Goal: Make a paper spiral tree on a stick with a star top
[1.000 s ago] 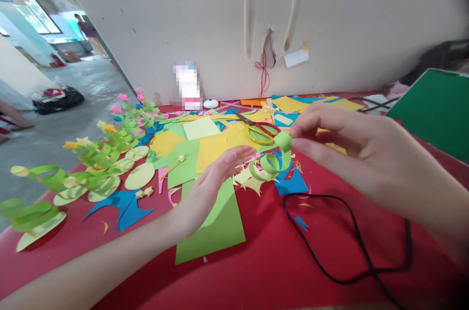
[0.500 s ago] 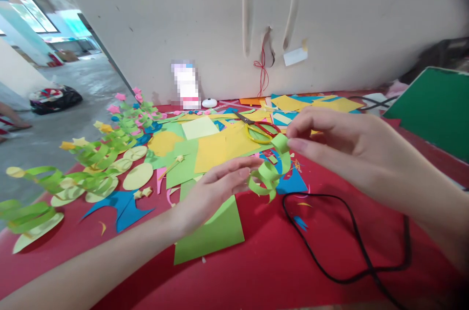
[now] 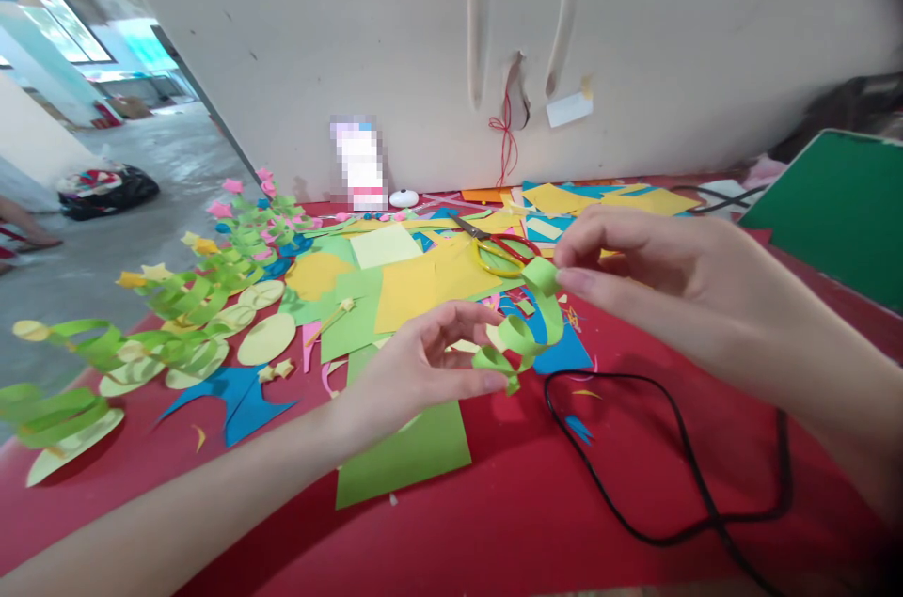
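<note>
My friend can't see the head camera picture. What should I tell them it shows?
A person's right hand holds a curly green paper strip by its top, with the left hand at its lower end. Scissors and colorful paper lie behind on a red table, with more green paper curls at the picture's left.
</note>
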Demonstrator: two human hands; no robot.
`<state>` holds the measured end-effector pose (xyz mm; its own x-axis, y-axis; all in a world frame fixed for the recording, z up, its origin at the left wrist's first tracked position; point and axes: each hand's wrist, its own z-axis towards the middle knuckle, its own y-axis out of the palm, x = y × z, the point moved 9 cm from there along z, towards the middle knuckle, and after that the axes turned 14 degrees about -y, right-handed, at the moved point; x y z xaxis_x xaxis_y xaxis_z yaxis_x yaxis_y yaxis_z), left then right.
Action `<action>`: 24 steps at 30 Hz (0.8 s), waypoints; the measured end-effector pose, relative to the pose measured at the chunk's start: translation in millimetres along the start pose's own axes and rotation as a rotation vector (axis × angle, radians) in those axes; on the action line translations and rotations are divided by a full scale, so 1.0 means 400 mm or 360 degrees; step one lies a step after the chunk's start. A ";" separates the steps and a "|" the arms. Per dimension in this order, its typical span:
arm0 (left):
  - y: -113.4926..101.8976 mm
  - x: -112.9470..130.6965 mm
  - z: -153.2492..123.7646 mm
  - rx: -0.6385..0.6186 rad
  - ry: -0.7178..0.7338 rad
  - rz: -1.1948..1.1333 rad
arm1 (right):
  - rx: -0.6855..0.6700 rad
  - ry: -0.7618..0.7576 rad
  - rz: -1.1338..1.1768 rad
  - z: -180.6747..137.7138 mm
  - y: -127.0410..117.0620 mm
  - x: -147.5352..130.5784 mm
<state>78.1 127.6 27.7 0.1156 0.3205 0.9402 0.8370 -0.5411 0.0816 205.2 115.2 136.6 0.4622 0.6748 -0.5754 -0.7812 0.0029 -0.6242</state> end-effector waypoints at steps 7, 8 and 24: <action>0.000 0.014 -0.004 0.0047 0.0165 0.0379 | -0.0074 0.0079 0.0094 -0.010 0.009 0.010; 0.002 0.014 -0.005 0.0042 0.0161 0.0392 | -0.0090 0.0082 0.0113 -0.011 0.012 0.010; 0.010 0.043 -0.027 0.0209 0.0363 0.0836 | -0.0230 0.0106 0.0042 -0.007 0.008 0.019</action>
<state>77.6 122.5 47.7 0.4267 -0.1479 0.8922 0.7596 -0.4769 -0.4423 207.3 118.2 128.9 0.4728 0.6226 -0.6236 -0.7272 -0.1240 -0.6752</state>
